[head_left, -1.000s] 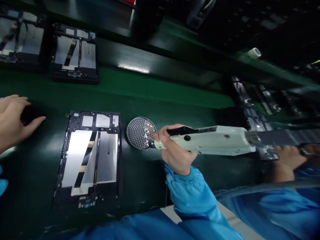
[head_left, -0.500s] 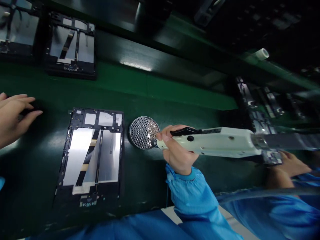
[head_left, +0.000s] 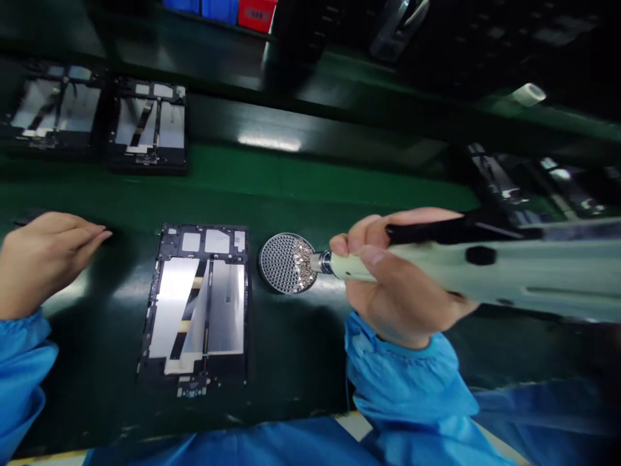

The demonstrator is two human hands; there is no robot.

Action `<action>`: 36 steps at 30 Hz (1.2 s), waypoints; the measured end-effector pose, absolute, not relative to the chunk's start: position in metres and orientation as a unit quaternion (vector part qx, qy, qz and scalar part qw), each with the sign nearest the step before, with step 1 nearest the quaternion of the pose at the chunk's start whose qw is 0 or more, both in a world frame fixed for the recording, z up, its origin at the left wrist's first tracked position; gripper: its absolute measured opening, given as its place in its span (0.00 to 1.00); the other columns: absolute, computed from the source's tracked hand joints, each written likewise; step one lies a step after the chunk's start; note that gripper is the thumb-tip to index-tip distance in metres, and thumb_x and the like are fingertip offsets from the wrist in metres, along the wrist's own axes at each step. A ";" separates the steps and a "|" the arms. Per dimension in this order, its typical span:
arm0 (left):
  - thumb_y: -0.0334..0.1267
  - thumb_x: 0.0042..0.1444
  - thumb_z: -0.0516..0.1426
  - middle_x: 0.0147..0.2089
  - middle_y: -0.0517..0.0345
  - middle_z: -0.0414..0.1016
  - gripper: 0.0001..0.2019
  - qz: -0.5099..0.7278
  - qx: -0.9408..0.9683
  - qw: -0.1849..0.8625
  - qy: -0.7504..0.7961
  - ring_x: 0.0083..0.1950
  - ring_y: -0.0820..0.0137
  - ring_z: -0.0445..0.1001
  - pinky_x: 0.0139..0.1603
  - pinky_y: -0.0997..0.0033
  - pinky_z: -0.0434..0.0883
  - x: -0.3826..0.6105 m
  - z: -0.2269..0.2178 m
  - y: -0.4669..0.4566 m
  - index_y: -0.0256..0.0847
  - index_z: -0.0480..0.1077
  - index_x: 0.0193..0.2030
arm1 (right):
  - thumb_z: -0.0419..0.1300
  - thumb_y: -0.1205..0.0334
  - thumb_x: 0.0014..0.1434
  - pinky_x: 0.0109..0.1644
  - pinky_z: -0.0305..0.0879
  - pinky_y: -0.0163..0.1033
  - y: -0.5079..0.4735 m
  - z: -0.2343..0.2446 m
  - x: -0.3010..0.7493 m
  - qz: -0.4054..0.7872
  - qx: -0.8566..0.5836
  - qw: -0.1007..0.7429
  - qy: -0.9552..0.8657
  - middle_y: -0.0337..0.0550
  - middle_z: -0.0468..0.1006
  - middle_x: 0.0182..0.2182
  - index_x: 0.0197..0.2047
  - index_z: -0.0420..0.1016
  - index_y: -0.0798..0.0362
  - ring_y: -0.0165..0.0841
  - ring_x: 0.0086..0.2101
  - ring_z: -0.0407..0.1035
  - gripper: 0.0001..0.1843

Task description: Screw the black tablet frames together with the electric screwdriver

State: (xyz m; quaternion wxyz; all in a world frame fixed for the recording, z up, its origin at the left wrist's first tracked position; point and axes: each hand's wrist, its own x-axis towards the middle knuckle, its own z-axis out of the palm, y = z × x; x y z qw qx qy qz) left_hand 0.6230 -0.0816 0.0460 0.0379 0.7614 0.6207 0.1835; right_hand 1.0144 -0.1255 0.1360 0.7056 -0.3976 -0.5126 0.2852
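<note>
My right hand [head_left: 400, 278] grips a pale green electric screwdriver [head_left: 490, 268], whose metal tip sits at the edge of a round perforated screw tray [head_left: 284, 264]. Silver screws lie heaped on the tray's right side. To its left, a black tablet frame [head_left: 196, 304] lies flat, with silver panels and black strips inside. My left hand [head_left: 48, 262] lies at the far left, its fingers together over a dark item that is mostly hidden.
Similar tablet frames [head_left: 148, 126] stand in a row along the green mat [head_left: 310, 188], and more [head_left: 533, 184] lie at the right. A tape roll [head_left: 528, 94] sits on a rail. Blue and red bins [head_left: 218, 8] show at the top.
The screwdriver and my right hand now appear larger and closer to the camera. The whole scene has shifted right and down. A hand at the right edge has gone from view.
</note>
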 end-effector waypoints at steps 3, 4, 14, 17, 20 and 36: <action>0.54 0.68 0.46 0.43 0.62 0.81 0.23 0.190 0.768 -0.021 0.611 0.51 0.61 0.80 0.44 0.58 0.73 0.627 0.059 -0.089 0.41 0.76 0.45 | 0.62 0.77 0.46 0.29 0.69 0.41 -0.116 0.140 1.006 0.270 -0.383 0.721 -0.510 0.33 0.69 0.23 0.34 0.78 0.48 0.30 0.25 0.68 0.15; 0.53 0.68 0.48 0.44 0.62 0.82 0.22 0.211 0.762 -0.021 0.612 0.51 0.61 0.81 0.42 0.60 0.73 0.631 0.064 -0.092 0.41 0.76 0.45 | 0.63 0.76 0.47 0.30 0.69 0.41 -0.114 0.139 1.005 0.267 -0.387 0.720 -0.510 0.33 0.69 0.23 0.34 0.78 0.47 0.30 0.25 0.68 0.15; 0.42 0.55 0.64 0.36 0.52 0.82 0.12 0.380 0.695 0.340 0.507 0.35 0.65 0.83 0.37 0.66 0.81 0.756 0.077 -0.060 0.39 0.70 0.39 | 0.67 0.73 0.48 0.29 0.67 0.42 -0.112 0.131 1.021 0.275 -0.408 0.719 -0.490 0.34 0.71 0.24 0.35 0.76 0.50 0.32 0.26 0.69 0.11; 0.40 0.58 0.61 0.39 0.50 0.82 0.08 0.369 0.751 0.306 0.453 0.37 0.65 0.83 0.36 0.68 0.81 0.788 0.059 -0.042 0.37 0.74 0.40 | 0.67 0.71 0.50 0.31 0.69 0.44 -0.112 0.131 1.024 0.257 -0.425 0.711 -0.498 0.35 0.71 0.25 0.36 0.76 0.50 0.32 0.26 0.69 0.10; 0.37 0.60 0.59 0.45 0.50 0.83 0.06 0.354 0.803 0.257 0.405 0.46 0.64 0.82 0.47 0.64 0.81 0.802 0.046 -0.038 0.39 0.78 0.38 | 0.66 0.70 0.52 0.32 0.71 0.44 -0.113 0.129 1.026 0.244 -0.427 0.698 -0.520 0.35 0.72 0.26 0.37 0.77 0.49 0.32 0.27 0.71 0.09; 0.50 0.67 0.53 0.71 0.46 0.64 0.27 0.091 0.953 0.071 0.282 0.62 0.41 0.69 0.57 0.40 0.69 0.800 0.054 -0.067 0.35 0.68 0.66 | 0.66 0.76 0.48 0.31 0.72 0.43 -0.106 0.122 1.020 0.250 -0.441 0.675 -0.535 0.33 0.72 0.25 0.37 0.79 0.47 0.31 0.26 0.71 0.15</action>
